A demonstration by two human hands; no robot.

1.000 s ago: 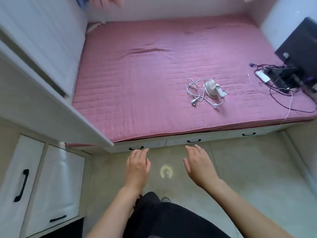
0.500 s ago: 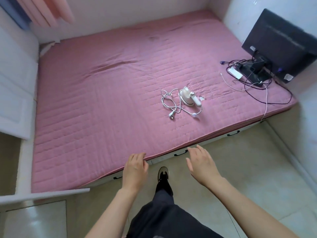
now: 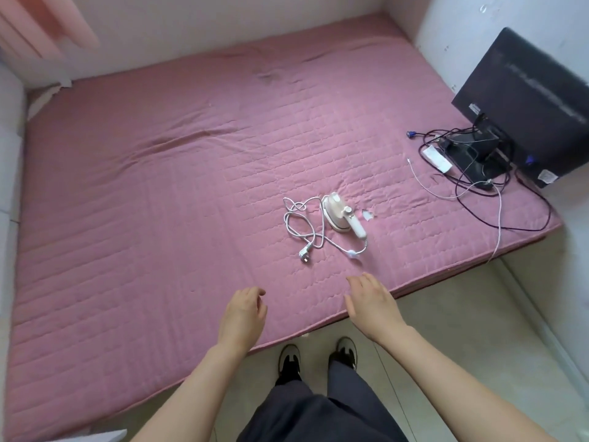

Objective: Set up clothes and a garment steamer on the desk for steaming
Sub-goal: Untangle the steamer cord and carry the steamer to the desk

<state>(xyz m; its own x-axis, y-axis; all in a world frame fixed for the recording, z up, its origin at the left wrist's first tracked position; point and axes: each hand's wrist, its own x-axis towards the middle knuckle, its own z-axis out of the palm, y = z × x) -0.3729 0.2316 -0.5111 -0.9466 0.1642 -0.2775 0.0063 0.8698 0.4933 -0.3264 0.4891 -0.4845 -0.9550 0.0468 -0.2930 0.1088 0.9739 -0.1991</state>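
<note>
A small white garment steamer [image 3: 342,215] lies on the pink quilted mattress [image 3: 159,202], right of centre. Its white cord [image 3: 302,224] is looped to the left of it and ends in a plug [image 3: 305,252]. My left hand [image 3: 243,315] hovers over the mattress's near edge with loosely curled fingers and holds nothing. My right hand [image 3: 373,303] hangs over the same edge, fingers relaxed and spread, a short way in front of the steamer. No clothes are in view.
A black monitor [image 3: 522,106] stands at the mattress's right side among a tangle of black and white cables [image 3: 478,177]. Pink curtains [image 3: 41,20] hang at the top left. White walls close the far and right sides. My feet stand on a pale tiled floor [image 3: 478,330].
I have stepped up to the bed, and the cabinets on the left have left the view. Both hands have moved from over the floor to over the mattress's edge, nearer the steamer.
</note>
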